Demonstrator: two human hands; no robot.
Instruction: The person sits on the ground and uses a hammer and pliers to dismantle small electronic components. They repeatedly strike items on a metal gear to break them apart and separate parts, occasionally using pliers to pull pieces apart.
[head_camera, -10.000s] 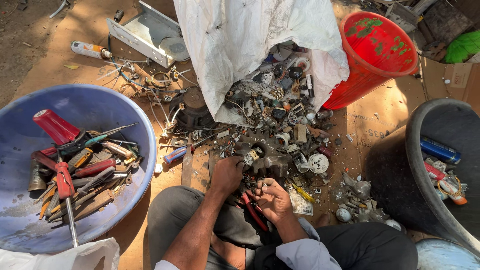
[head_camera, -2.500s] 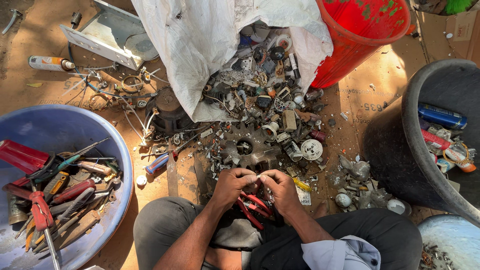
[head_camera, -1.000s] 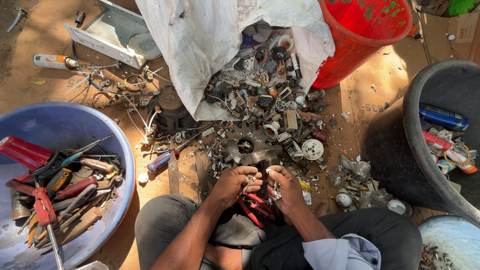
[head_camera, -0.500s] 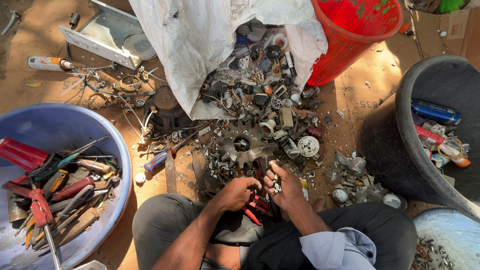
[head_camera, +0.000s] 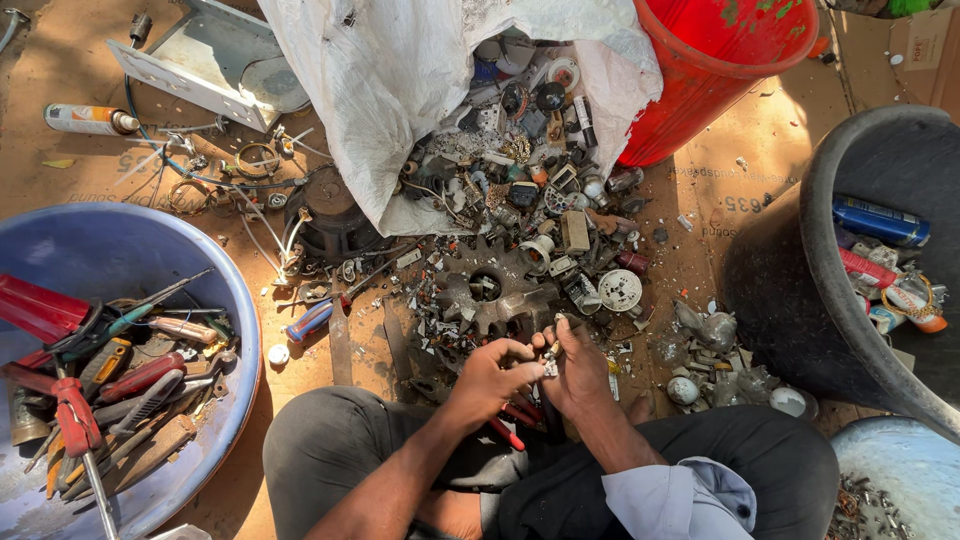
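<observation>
My left hand (head_camera: 492, 377) and my right hand (head_camera: 580, 372) meet over my lap, fingertips pinching a small metal scrap piece (head_camera: 551, 352) between them. Red-handled pliers (head_camera: 510, 420) lie under my hands on my dark trousers. Just beyond my fingers spreads a heap of scrap parts (head_camera: 530, 230) with a large toothed gear (head_camera: 490, 295), spilling out of a white sack (head_camera: 400, 90).
A blue basin (head_camera: 215, 290) full of screwdrivers and pliers sits at the left. A red bucket (head_camera: 720, 80) stands at the back right, a black tub (head_camera: 800, 270) with cans at the right. A spray can (head_camera: 85, 119), wires and a white metal panel (head_camera: 200, 70) lie at the back left.
My hands stayed together over my lap, shifting slightly forward toward the scrap heap. The view drifted a little; nothing else moved.
</observation>
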